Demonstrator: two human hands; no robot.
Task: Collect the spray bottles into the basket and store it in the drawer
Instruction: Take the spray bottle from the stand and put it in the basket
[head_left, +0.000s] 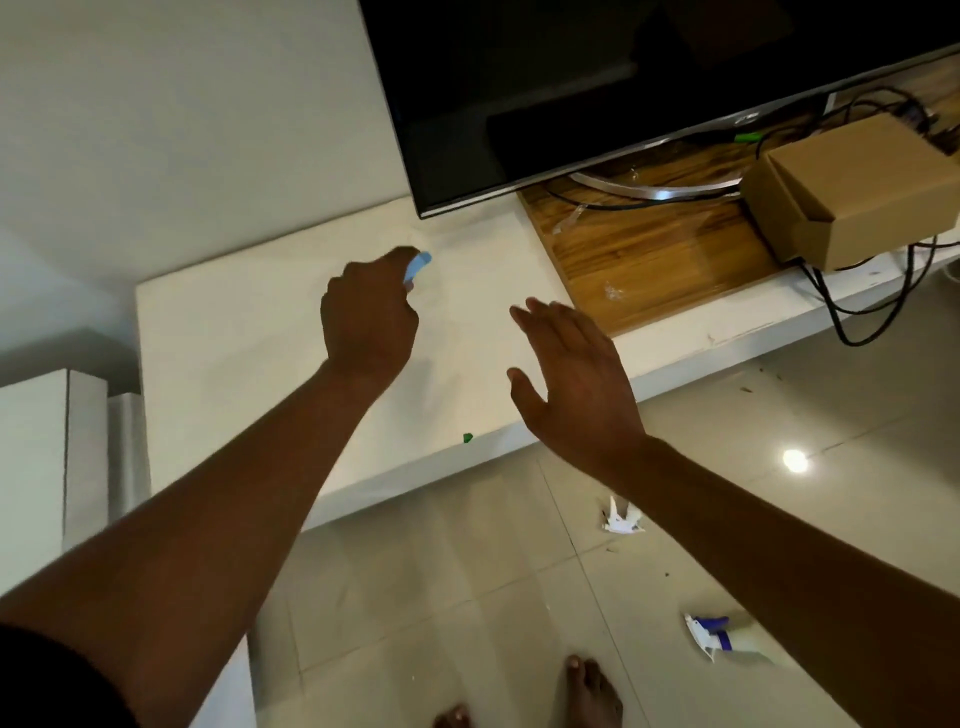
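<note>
I see the left hand (366, 317) closed over the white cabinet (234, 338), gripping a light blue part (418, 266) that pokes out past the fingers. I judge this to be a spray bottle's trigger head; the bottle body is hidden by the hand. To its right, the right hand (574, 379) hovers flat and wide above the cabinet's front edge, holding nothing. Lower right, on the floor (467, 597), a second bottle (727, 636) with a blue and white head lies on its side, partly hidden behind the right forearm. Between the arms, white scrap (621, 519) lies on the tiles. Far right, a box (857, 182) sits on the wooden shelf beside the TV (597, 78).

Risks:
- The left grip sits on the head only, as far as I can tell; the body could swing or slip.
- The basket and drawer are not in view; I cannot plan a path to them yet.
- The floor bottle lies near my bare feet; a step could kick it or roll it away.

Count: two bottles in view, one held, one on the floor. Baskets: none visible. Hands: two.
</note>
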